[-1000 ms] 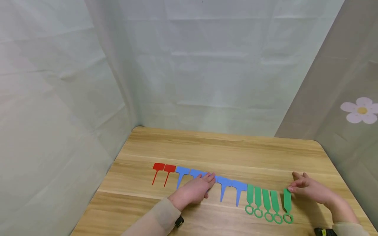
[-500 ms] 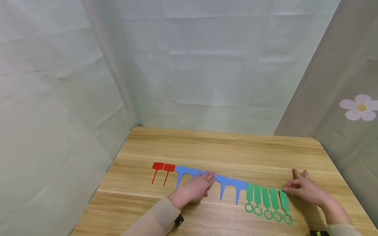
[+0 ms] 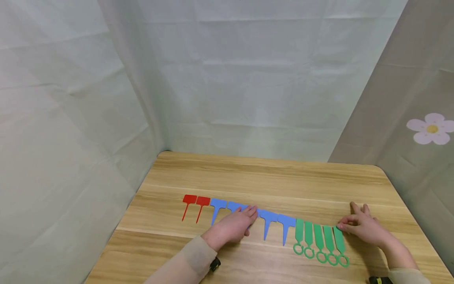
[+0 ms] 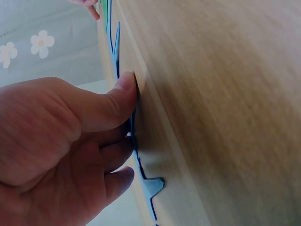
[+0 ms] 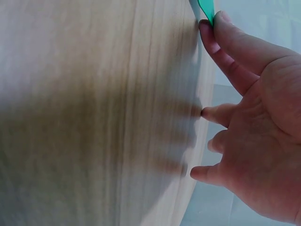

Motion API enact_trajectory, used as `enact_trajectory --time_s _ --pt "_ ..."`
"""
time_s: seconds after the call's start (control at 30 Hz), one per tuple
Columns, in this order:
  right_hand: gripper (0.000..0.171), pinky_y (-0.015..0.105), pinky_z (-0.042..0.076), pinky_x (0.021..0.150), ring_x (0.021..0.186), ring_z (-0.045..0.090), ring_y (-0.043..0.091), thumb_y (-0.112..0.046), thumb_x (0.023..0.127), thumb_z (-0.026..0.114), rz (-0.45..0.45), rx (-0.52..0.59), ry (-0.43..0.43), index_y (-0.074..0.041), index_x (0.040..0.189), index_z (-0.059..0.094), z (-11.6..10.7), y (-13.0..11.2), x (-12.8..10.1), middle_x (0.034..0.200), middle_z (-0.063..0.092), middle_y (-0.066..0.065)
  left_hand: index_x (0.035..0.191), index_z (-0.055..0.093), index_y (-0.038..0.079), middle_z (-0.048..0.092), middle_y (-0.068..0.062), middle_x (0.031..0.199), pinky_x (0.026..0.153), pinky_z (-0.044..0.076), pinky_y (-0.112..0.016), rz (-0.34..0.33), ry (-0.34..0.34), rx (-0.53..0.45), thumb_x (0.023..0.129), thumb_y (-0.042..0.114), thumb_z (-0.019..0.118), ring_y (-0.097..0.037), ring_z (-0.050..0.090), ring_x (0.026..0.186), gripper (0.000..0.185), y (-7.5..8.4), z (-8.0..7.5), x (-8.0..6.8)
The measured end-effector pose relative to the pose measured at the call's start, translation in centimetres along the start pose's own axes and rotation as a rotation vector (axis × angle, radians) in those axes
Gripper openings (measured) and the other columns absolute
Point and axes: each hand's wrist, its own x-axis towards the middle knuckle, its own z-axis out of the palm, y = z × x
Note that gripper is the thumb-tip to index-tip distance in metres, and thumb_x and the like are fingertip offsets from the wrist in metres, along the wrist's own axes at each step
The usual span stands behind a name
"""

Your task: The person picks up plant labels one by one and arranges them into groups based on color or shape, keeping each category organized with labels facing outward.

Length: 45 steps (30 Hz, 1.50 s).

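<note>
A row of flat plastic plant labels lies across the table: two small red T-shaped labels [image 3: 189, 199] on the left, several blue T-shaped labels [image 3: 269, 216] in the middle, and several green labels with ring ends [image 3: 319, 238] on the right. My left hand [image 3: 234, 226] rests on the blue ones and partly covers them; in the left wrist view a blue label [image 4: 153, 187] shows beyond its fingers. With thumb and index finger my right hand [image 3: 365, 227] pinches the top of the rightmost green label [image 3: 339, 240]. Its other fingers are spread out, touching or just above the table.
The wooden table [image 3: 262, 169] has rounded far corners. Pale cloth curtains [image 3: 248, 86] surround it at the left, back and right. A flower print [image 3: 432, 129] marks the right curtain. Dark wrist straps [image 3: 214, 264] are partly visible.
My right hand has moved left with the rightmost green label, closing the gap to its neighbour. That label now lies slightly slanted beside the others. My left hand has stayed in place.
</note>
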Motion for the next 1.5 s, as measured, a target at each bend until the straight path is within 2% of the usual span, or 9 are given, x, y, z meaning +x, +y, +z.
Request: enact_trajectory --time_s 0.5,0.93,1.23,1.5 --pt "0.011 0.1 -0.005 0.09 0.135 -0.021 0.083 -0.021 0.1 0.076 0.001 -0.018 0.001 -0.011 0.098 0.077 0.0 0.0 -0.1 0.156 0.004 0.057 0.166 0.041 0.011 0.029 0.0 0.175 0.129 0.027 -0.039 -0.015 -0.009 -0.001 0.105 0.015 0.067 -0.016 0.026 0.16 0.066 0.3 -0.3 -0.2" --pt "0.016 0.098 -0.005 0.093 0.135 -0.019 0.084 -0.027 0.102 0.074 0.005 -0.01 0.016 -0.011 0.098 0.075 -0.1 0.0 -0.4 0.156 0.007 0.057 0.166 0.041 0.011 0.03 0.0 0.175 0.129 0.027 -0.04 -0.011 0.016 0.006 0.105 0.014 0.068 -0.017 0.028 0.16 0.066 0.4 -0.2 -0.4" --pt "0.027 0.098 -0.007 0.092 0.134 -0.023 0.083 -0.028 0.105 0.069 0.042 0.035 -0.007 -0.004 0.116 0.076 -0.6 -0.4 -0.6 0.157 0.004 0.057 0.166 0.042 0.01 0.032 -0.001 0.174 0.129 0.028 -0.041 -0.004 0.061 0.076 0.104 0.018 0.071 -0.019 0.031 0.159 0.069 0.5 0.2 -0.5" --pt "0.031 0.1 -0.002 0.088 0.134 -0.022 0.084 -0.026 0.107 0.067 0.029 0.047 -0.019 -0.003 0.125 0.074 -0.7 -0.4 -1.1 0.157 0.005 0.057 0.166 0.04 0.01 0.031 -0.002 0.174 0.129 0.028 -0.042 0.015 0.085 0.118 0.105 0.02 0.071 -0.019 0.029 0.16 0.07 0.3 0.5 -0.6"
